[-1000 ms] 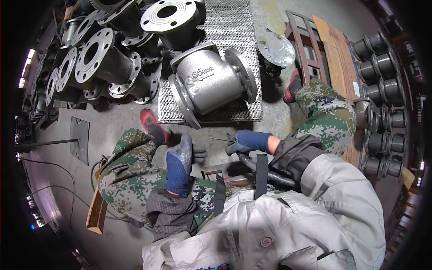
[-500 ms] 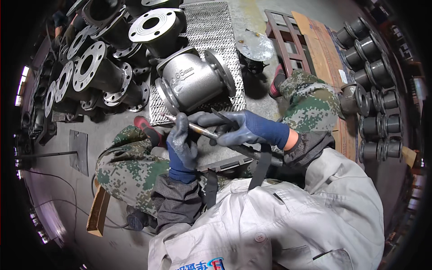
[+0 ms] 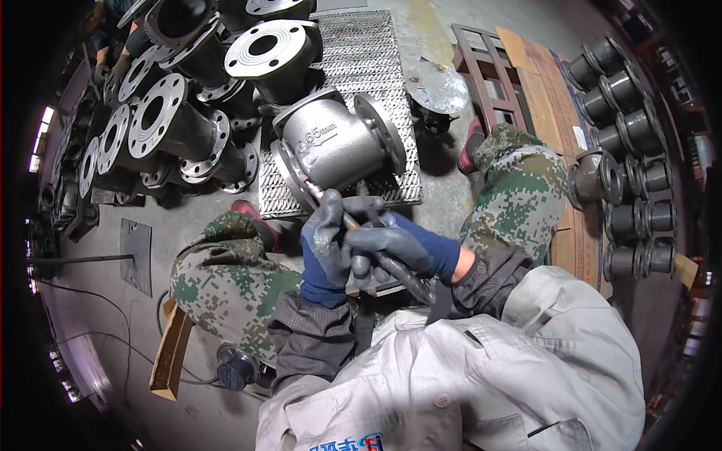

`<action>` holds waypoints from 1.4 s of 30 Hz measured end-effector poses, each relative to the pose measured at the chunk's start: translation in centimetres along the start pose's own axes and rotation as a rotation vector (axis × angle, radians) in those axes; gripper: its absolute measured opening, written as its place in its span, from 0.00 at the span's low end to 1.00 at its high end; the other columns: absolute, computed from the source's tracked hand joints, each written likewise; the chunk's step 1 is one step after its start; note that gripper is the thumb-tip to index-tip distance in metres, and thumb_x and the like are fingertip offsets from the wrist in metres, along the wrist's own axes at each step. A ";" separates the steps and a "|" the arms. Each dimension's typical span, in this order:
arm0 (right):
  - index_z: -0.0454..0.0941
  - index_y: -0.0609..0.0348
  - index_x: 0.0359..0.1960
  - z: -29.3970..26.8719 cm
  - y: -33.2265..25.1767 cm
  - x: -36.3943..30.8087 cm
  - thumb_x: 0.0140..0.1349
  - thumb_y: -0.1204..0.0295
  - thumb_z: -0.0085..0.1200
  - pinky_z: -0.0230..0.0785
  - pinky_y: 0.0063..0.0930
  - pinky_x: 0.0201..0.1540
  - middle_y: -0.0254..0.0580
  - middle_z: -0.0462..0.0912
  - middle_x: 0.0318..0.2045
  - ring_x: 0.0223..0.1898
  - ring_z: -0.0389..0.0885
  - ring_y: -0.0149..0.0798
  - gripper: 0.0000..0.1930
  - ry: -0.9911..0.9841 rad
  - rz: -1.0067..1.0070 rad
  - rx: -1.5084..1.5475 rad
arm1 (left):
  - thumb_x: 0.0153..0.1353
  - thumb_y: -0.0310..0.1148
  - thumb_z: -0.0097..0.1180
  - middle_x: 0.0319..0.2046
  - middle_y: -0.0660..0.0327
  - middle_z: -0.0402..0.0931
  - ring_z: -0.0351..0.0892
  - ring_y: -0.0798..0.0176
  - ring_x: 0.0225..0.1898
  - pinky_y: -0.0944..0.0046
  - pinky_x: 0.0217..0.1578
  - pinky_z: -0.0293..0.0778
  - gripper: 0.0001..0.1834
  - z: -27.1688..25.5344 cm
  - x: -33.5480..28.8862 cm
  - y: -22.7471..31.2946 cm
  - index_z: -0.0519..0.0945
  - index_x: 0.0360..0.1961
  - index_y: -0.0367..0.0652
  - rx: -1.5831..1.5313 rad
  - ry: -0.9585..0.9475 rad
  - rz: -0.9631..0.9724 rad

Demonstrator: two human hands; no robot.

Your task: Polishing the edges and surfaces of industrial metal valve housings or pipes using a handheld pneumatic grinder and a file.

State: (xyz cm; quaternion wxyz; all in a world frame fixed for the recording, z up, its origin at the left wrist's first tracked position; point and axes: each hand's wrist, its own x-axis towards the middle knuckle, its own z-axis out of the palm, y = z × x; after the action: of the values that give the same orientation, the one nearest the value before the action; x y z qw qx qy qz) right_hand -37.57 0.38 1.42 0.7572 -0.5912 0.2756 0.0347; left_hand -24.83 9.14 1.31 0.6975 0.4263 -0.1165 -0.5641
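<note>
A silver-grey cast valve body [image 3: 331, 143] with round flanges lies on its side on a ridged metal plate [image 3: 357, 52] in front of me. Grey-and-blue gloves cover both hands. My left hand [image 3: 327, 244] is closed round the front of a slim rod-shaped tool [image 3: 352, 221], close to its pale tip. Behind it, my right hand [image 3: 398, 244] grips the same tool, whose dark rear part [image 3: 406, 276] slants down toward my lap. The tip meets or nearly meets the valve body's near-left flange; contact is hard to tell. Fingers partly hide the tool.
Several flanged castings [image 3: 158, 116] crowd the left. More dark castings [image 3: 628, 128] line the right, beside cardboard [image 3: 538, 98] and a brown metal frame [image 3: 489, 75]. A round-topped stool [image 3: 438, 86] stands ahead. A cable [image 3: 124, 331] crosses the left floor. Another person's hands [image 3: 109, 68] show far left.
My hands have drawn together and the tool has turned steeper, its tip now up at the valve body's near-left flange. The whole view has shifted slightly.
</note>
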 end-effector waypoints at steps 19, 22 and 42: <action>0.79 0.63 0.41 -0.8 -0.7 3.0 0.66 0.60 0.50 0.69 0.21 0.23 0.38 0.83 0.25 0.23 0.80 0.29 0.16 -0.016 0.006 0.127 | 0.69 0.53 0.46 0.24 0.63 0.77 0.66 0.77 0.14 0.76 0.11 0.56 0.26 -0.6 0.6 -1.3 0.79 0.41 0.35 0.194 0.223 -0.153; 0.80 0.60 0.41 -0.8 -0.9 2.5 0.65 0.58 0.52 0.68 0.19 0.25 0.34 0.81 0.24 0.21 0.76 0.26 0.17 -0.018 0.101 0.219 | 0.68 0.51 0.50 0.30 0.61 0.80 0.74 0.71 0.25 0.73 0.17 0.64 0.26 -1.3 0.4 -3.5 0.79 0.42 0.33 0.368 0.295 0.208; 0.76 0.61 0.48 1.5 0.6 3.1 0.68 0.58 0.48 0.66 0.20 0.19 0.36 0.80 0.24 0.18 0.75 0.26 0.19 0.084 0.080 0.205 | 0.71 0.46 0.43 0.24 0.55 0.81 0.75 0.65 0.15 0.69 0.14 0.69 0.24 -0.2 -0.2 -0.5 0.79 0.41 0.31 0.271 0.197 0.052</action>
State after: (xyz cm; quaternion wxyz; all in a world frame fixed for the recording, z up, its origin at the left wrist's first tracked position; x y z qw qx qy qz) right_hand -34.58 1.05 -0.28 0.7995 -0.5000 0.3325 0.0114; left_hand -25.11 9.40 0.85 0.6560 0.5666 -0.1336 -0.4804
